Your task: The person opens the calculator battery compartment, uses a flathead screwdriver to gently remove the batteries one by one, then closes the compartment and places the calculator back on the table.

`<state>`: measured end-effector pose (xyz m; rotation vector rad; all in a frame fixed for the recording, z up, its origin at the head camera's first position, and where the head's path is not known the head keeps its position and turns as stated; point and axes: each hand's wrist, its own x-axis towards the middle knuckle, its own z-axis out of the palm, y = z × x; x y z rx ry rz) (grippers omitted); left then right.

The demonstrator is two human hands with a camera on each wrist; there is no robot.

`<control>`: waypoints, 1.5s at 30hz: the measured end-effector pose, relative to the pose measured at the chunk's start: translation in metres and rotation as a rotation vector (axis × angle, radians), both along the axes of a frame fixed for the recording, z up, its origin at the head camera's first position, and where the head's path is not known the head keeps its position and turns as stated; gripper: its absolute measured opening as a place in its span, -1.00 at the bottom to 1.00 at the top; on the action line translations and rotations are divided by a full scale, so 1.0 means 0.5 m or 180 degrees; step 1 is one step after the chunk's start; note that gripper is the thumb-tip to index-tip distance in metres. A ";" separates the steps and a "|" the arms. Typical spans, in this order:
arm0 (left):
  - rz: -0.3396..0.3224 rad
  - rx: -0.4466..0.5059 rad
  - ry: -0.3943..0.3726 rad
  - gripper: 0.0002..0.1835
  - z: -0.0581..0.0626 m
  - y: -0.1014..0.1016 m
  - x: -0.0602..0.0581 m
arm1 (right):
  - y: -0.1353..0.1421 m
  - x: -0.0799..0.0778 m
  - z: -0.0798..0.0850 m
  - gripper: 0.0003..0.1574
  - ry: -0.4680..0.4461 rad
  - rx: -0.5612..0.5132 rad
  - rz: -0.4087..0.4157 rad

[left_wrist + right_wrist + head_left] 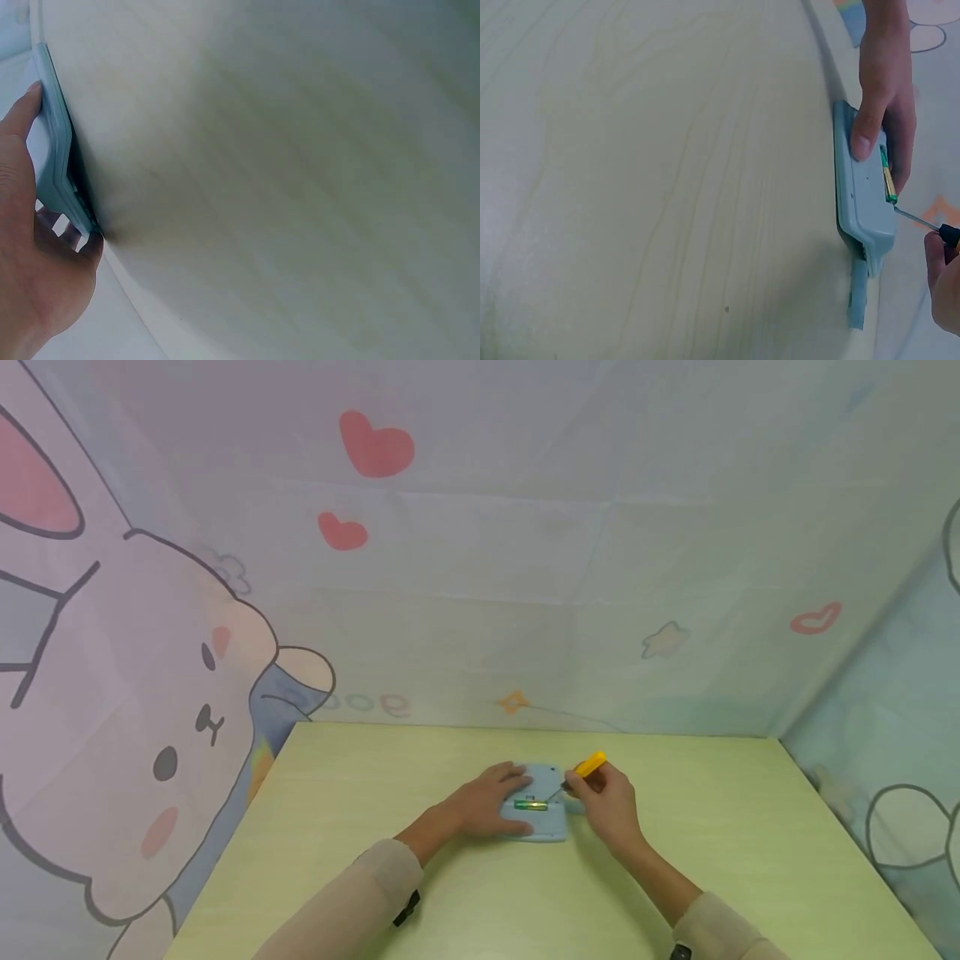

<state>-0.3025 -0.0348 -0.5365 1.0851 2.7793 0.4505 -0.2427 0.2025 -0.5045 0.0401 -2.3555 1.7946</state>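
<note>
A light-blue plastic device (551,829) with rounded corners lies on the table, its battery slot facing up. In the slot sits a green and gold battery (531,806), also visible in the right wrist view. My left hand (483,802) holds the device from its left side, thumb near the front edge and fingers spread toward the back. My right hand (611,806) grips a screwdriver (591,765) by its yellow handle. The thin metal shaft (917,218) slants down to the battery's right end, its tip right at the slot.
The pale wood-grain table (360,777) ends at a printed cloth backdrop (487,568) behind and at both sides. A narrow light-blue piece (858,300) juts from the device's right side, low over the table.
</note>
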 end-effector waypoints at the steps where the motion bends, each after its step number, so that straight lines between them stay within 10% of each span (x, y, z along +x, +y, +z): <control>1: 0.0003 0.0000 -0.0009 -0.06 0.000 0.000 0.001 | -0.001 0.001 0.000 -0.70 -0.0007 0.0058 -0.0021; 26: 0.0017 -0.0035 0.0021 -0.05 0.000 0.002 0.001 | -0.029 0.009 0.008 -0.82 0.0575 0.0995 -0.0077; 45: 0.0046 -0.0002 0.0007 -0.04 -0.001 0.003 0.002 | -0.002 -0.002 -0.002 -0.70 -0.0126 -0.0126 -0.0084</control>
